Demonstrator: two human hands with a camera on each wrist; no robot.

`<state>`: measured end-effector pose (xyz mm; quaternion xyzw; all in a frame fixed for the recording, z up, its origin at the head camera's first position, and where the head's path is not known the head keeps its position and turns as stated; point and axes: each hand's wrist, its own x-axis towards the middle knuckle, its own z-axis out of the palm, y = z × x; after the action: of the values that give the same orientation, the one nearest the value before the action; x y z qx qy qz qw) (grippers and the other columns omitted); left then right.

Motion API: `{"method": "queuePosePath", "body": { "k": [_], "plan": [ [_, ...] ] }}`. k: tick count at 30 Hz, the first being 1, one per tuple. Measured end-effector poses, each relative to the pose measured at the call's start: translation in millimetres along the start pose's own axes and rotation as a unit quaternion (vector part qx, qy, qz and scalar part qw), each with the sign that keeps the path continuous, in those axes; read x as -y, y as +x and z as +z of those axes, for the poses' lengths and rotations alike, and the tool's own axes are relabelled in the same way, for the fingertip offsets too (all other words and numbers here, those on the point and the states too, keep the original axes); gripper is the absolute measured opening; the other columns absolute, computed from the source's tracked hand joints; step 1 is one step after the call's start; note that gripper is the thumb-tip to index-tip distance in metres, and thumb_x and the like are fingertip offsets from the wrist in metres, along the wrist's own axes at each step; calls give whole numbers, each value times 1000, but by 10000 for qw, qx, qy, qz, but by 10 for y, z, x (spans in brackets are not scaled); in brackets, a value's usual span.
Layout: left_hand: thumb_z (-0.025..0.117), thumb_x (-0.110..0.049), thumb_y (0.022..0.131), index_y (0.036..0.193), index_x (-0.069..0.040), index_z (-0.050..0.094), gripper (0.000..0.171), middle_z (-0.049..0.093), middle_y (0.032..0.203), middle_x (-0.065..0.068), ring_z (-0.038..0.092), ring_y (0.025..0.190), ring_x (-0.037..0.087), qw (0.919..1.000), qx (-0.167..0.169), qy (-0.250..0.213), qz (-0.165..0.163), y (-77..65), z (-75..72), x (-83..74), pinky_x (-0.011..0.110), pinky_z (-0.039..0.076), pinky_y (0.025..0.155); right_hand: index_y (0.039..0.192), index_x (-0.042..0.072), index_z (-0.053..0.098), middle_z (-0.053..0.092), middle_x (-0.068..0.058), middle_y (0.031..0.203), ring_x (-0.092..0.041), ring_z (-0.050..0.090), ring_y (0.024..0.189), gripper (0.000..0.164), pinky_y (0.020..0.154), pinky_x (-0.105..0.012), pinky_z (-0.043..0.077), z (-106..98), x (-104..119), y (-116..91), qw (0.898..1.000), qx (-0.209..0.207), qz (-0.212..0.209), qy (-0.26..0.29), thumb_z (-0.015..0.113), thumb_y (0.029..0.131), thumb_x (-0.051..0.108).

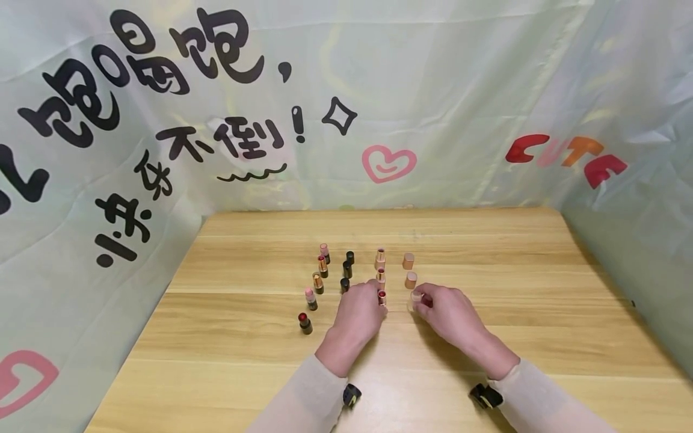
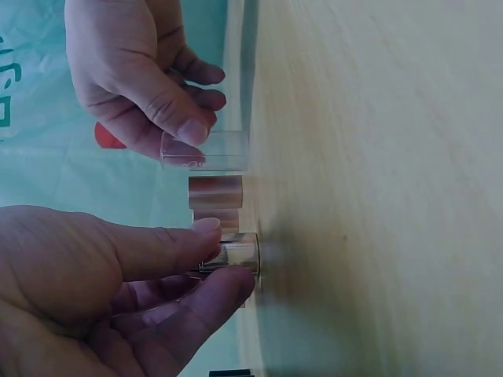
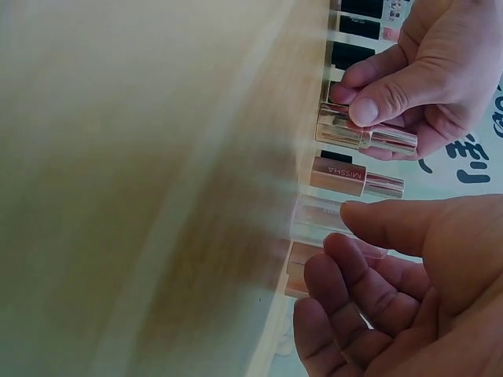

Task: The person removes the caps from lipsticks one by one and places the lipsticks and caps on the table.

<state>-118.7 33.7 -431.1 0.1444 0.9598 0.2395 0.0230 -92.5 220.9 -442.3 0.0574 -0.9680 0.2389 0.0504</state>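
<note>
Near the front of a column of uncapped lipsticks, my left hand pinches a shiny gold lipstick between thumb and fingers. Its base stands on the table in the left wrist view. To the right, my right hand pinches a clear cap with thumb and fingers; the cap stands upright on the wood. Behind the gold lipstick are two pink-gold lipsticks, the nearer one lettered MISSHA. Two rose-gold caps, one of them here, stand behind the clear cap.
On the left, several open lipsticks form a slanted column, a dark red one at its front. Black caps stand between the two lipstick columns. The wooden table is bounded by printed cloth at the back and sides.
</note>
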Motion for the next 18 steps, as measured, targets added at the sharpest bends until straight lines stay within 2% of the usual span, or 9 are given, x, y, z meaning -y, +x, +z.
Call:
{"method": "queuePosePath", "body": {
  "k": [5,9,13,18],
  "plan": [
    [82,-20,78,125,-6,61,53,71,86,5,66,73,18,9998,69,-40,-185,-23,-20,-1,31,55,66,113,7,68,67,6,77,-9,58,68,28,70,-39,53,-6,-8,1,9999,119,88,-9,71,87,17],
    [81,-25,80,125,-5,59,54,72,98,10,69,85,26,9994,99,-63,-313,-73,-99,-1,36,57,76,116,4,66,68,5,81,-10,61,73,31,74,-42,53,-31,-18,-5,9996,210,178,38,68,87,14],
    [79,-29,82,126,-6,59,53,72,105,10,69,88,26,9992,100,-145,-347,-159,-248,18,36,57,76,117,4,65,69,5,83,-11,61,73,32,74,-42,53,-46,-25,-16,9993,266,260,74,68,87,15],
    [73,-25,88,122,-12,63,38,70,106,5,65,85,17,9988,-45,-416,-263,-301,-486,131,31,55,71,119,4,64,68,5,84,-9,60,72,35,71,-38,53,-82,-41,-41,9994,188,245,150,70,87,17]
  ]
}}
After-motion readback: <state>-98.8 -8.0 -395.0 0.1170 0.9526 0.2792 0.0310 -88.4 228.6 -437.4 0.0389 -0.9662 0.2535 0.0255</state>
